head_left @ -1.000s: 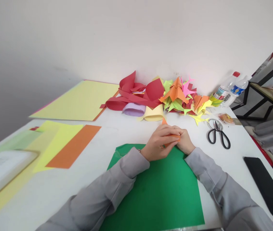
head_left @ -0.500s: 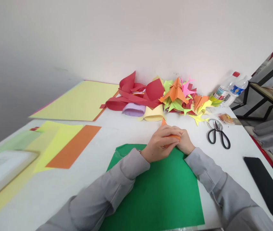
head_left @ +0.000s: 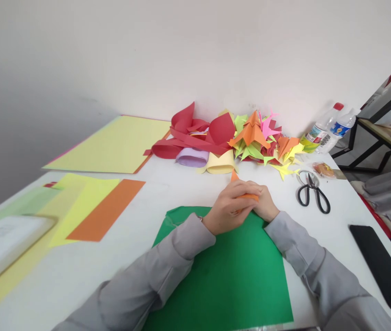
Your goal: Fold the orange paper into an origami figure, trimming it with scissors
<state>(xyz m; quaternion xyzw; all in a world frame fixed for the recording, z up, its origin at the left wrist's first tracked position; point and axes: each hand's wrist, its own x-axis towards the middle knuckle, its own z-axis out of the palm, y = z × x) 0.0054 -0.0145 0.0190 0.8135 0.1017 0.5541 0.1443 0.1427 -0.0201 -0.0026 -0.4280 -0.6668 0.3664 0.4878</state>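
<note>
A folded piece of orange paper [head_left: 249, 196] is held between my two hands, most of it hidden; one orange tip sticks up beyond the knuckles. My left hand [head_left: 231, 207] is closed on it, fingers curled over the top. Pressed against it from the right, my right hand [head_left: 266, 204] is closed too, its fingers largely covered by the left. Both hands are over the far edge of a green sheet [head_left: 236, 276] lying on the white table.
Behind the hands lies a pile of folded paper shapes, with an orange one [head_left: 252, 131] on top. Scissors [head_left: 312, 191] and a black phone [head_left: 383, 266] lie to the right, bottles [head_left: 322, 124] farther back. Left are an orange strip [head_left: 107, 209] and yellow sheets [head_left: 112, 142].
Almost nothing differs. Both hands stay closed around the orange paper in the same place.
</note>
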